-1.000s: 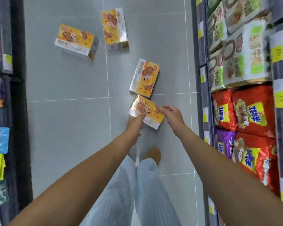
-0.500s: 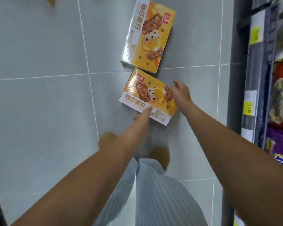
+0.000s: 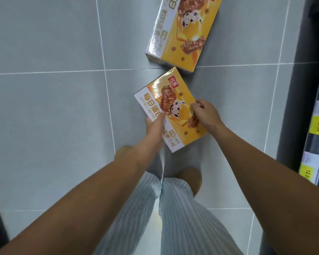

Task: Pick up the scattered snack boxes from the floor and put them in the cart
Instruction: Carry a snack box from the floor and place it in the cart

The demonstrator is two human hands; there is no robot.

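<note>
Fingers of your left hand (image 3: 154, 126) and right hand (image 3: 205, 115) grasp one box (image 3: 170, 109), apparently lifted off the floor (image 3: 44, 107).

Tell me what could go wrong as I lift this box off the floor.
The box has a glossy wrap, and the left hand and right hand grip only its edges, so it might slip. Its far corner sits close to the second box, so a careless lift could nudge that one away.
</note>
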